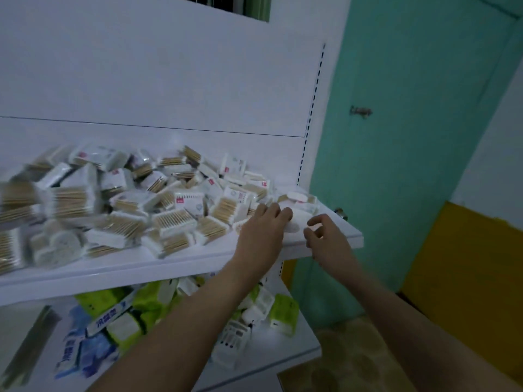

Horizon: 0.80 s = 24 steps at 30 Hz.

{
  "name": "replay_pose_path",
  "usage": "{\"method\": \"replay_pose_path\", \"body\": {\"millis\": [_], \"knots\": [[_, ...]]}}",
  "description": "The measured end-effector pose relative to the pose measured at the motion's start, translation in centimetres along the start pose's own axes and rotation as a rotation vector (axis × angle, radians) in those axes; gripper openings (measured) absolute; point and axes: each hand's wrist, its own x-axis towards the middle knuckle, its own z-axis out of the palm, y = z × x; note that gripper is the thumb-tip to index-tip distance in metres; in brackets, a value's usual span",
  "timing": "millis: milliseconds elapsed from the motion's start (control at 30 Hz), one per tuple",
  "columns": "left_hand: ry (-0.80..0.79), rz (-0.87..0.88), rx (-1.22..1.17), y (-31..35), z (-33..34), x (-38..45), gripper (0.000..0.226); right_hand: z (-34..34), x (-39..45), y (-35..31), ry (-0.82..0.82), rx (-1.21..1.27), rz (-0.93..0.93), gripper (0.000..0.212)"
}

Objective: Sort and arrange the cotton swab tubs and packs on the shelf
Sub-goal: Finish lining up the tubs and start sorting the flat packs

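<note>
Both forearms reach to shelf (181,264) right end. Left hand (261,230) lies flat, fingers straight, on a white pack (297,219); right hand (325,236) hangs loosely curled, pinching nothing. Swab heap (127,205) unsorted at left. Sorting barely begun; next: grip that pack squarely.

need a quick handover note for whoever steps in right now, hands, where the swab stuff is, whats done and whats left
Left hand: fingers laid flat on a white pack at the right end of the upper shelf.
Right hand: loosely curled just right of that pack, holding nothing.
Swab packs and tubs: a jumbled heap across the upper shelf, no rows.
Done: no sorted group visible.
Left: nearly all of the sorting and arranging.
</note>
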Motion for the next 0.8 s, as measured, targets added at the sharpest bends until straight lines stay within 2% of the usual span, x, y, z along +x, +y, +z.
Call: {"method": "replay_pose_path", "body": {"millis": [100,200,267,333,433,500,600,700,800], "knots": [[-0.150,-0.046,0.070,-1.2,3.0,1.9,0.048,1.3,2.6,0.6,0.016,-0.134,-0.007,0.012],[-0.206,-0.026,0.053,-2.9,6.2,2.9,0.021,2.2,5.1,1.7,-0.028,-0.247,-0.016,0.011],[-0.283,-0.044,0.010,-3.4,7.4,3.6,0.047,2.8,6.9,2.7,-0.014,-0.297,-0.027,0.010],[-0.317,-0.055,0.020,-3.6,7.4,4.1,0.046,3.2,8.5,3.4,0.018,-0.323,-0.038,0.009],[-0.249,-0.018,0.065,-3.5,7.4,4.3,0.031,3.6,10.6,3.5,0.057,-0.282,-0.064,0.006],[-0.183,-0.020,0.074,-3.4,7.4,4.1,0.032,3.9,11.8,3.2,0.104,-0.173,-0.094,0.006],[0.027,0.027,0.028,-3.4,7.8,3.8,0.035,4.5,13.3,2.9,0.153,-0.056,-0.156,0.011],[0.150,-0.002,0.046,-3.5,7.3,3.9,0.028,5.4,14.5,2.3,0.099,-0.007,-0.242,0.010],[0.184,-0.120,0.077,-3.9,6.2,4.3,0.026,6.3,16.0,0.1,0.018,0.042,-0.355,0.007]]}}
